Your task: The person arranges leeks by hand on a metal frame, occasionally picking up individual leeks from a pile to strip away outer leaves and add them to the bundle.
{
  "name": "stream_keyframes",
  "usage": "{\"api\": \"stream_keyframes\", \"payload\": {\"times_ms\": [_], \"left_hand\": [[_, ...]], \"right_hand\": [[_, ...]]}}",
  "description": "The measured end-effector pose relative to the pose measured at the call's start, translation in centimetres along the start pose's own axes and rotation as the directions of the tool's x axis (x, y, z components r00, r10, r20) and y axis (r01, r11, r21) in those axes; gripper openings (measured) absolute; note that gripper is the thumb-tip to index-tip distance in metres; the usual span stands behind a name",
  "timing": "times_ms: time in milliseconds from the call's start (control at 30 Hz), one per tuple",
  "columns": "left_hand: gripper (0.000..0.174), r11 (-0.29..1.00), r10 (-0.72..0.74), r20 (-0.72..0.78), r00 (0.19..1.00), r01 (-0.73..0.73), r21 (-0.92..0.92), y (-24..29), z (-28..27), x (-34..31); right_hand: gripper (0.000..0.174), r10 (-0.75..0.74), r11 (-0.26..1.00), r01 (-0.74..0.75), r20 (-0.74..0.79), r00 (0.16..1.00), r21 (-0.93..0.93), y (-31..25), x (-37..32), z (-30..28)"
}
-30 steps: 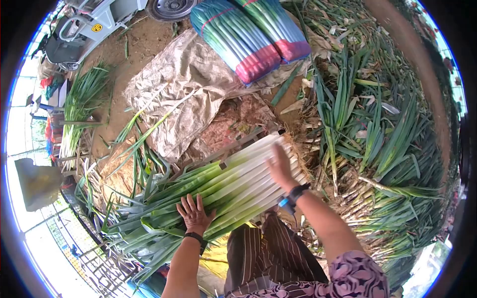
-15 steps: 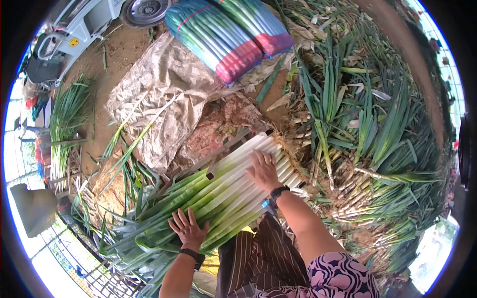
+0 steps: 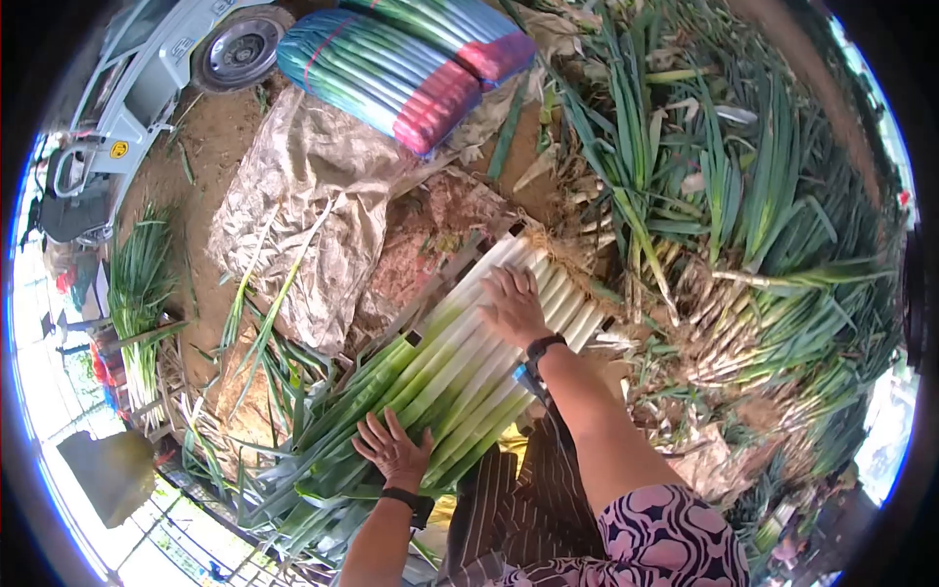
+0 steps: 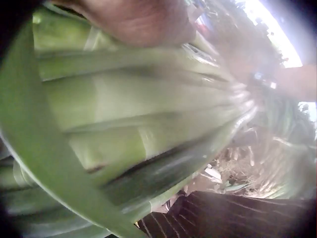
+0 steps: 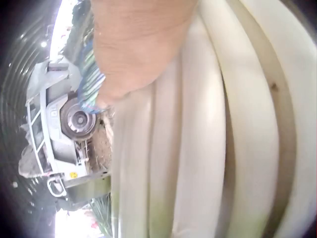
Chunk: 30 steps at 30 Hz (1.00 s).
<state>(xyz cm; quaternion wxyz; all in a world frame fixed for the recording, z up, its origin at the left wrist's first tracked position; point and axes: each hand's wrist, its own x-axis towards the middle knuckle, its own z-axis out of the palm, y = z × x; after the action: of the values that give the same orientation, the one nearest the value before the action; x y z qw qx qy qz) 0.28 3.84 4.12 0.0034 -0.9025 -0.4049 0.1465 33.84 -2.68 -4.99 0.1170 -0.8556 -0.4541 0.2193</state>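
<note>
A layer of long green onions (image 3: 469, 377) lies side by side in front of the person, roots at the upper right and leaves at the lower left. The left hand (image 3: 396, 452) rests with spread fingers on the green part of the stalks. On the white stems lies the right hand (image 3: 514, 305), its fingers straight and pointing away. Close up, the left wrist view shows part of the hand (image 4: 148, 22) against pale green stalks (image 4: 133, 104). The right wrist view has the hand (image 5: 143, 44) over smooth white stems (image 5: 200, 134); its fingertips are hidden.
Two wrapped onion bundles (image 3: 391, 73) lie beyond on a crumpled sheet (image 3: 293, 186). Loose onions (image 3: 743, 205) are heaped at right, and another bunch (image 3: 142, 293) lies at left. A metal frame bar (image 3: 450, 279) runs along the layer's far edge. A vehicle wheel (image 3: 240, 51) stands upper left.
The right hand has moved from near the root ends leftward and down onto the white stems. The left hand stays on the green part. The head view has shifted.
</note>
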Motion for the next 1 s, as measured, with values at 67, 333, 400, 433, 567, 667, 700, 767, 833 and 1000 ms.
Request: {"api": "stream_keyframes", "payload": {"times_ms": [67,333,400,433,567,667,700,767,833,1000], "left_hand": [[0.101,1.0,-0.006,-0.029,1.0,0.005,-0.014,0.5,-0.5,1.0],[0.097,0.999,-0.04,0.062,0.997,0.039,0.019,0.6,-1.2,0.9],[0.095,0.999,-0.041,0.059,0.997,0.041,0.006,1.0,-1.9,1.2],[0.088,1.0,-0.028,0.058,0.998,0.028,-0.013,1.3,-2.7,1.5],[0.062,0.992,0.067,0.012,0.998,-0.065,-0.112,0.6,-5.3,3.9],[0.048,0.973,0.125,0.015,0.992,-0.119,-0.198,1.2,-6.1,9.0],[0.051,0.967,0.13,0.075,0.989,-0.109,-0.23,0.9,-5.0,10.6],[0.06,0.959,0.124,0.197,0.973,-0.067,-0.274,0.9,-3.4,12.0],[0.07,0.954,0.106,0.315,0.943,-0.007,-0.301,1.7,-2.9,12.7],[0.089,0.981,0.091,0.297,0.95,-0.034,-0.19,3.1,-2.6,11.0]], "right_hand": [[0.056,0.017,0.999,-0.017,0.016,1.0,0.03,0.0,0.0,0.3],[0.052,-0.064,0.997,0.061,0.08,0.995,0.046,-4.0,-1.4,1.8],[0.052,-0.066,0.997,0.063,0.086,0.994,0.038,-3.7,-1.4,1.5],[0.052,-0.062,0.997,0.06,0.073,0.995,0.04,-3.5,-1.3,1.5],[0.052,-0.067,0.996,0.065,0.037,0.997,0.056,-3.7,-1.6,1.5],[0.052,-0.096,0.993,0.098,-0.047,0.994,0.058,-3.4,-2.0,2.0],[0.052,-0.104,0.992,0.108,-0.07,0.992,0.062,-3.3,-2.2,2.2],[0.053,-0.11,0.991,0.115,-0.088,0.99,0.065,-3.1,-2.3,2.5],[0.053,-0.106,0.992,0.112,-0.095,0.99,0.063,-3.2,-2.7,2.6],[0.056,-0.087,0.994,0.087,-0.008,0.996,0.059,-3.4,-2.2,1.2]]}}
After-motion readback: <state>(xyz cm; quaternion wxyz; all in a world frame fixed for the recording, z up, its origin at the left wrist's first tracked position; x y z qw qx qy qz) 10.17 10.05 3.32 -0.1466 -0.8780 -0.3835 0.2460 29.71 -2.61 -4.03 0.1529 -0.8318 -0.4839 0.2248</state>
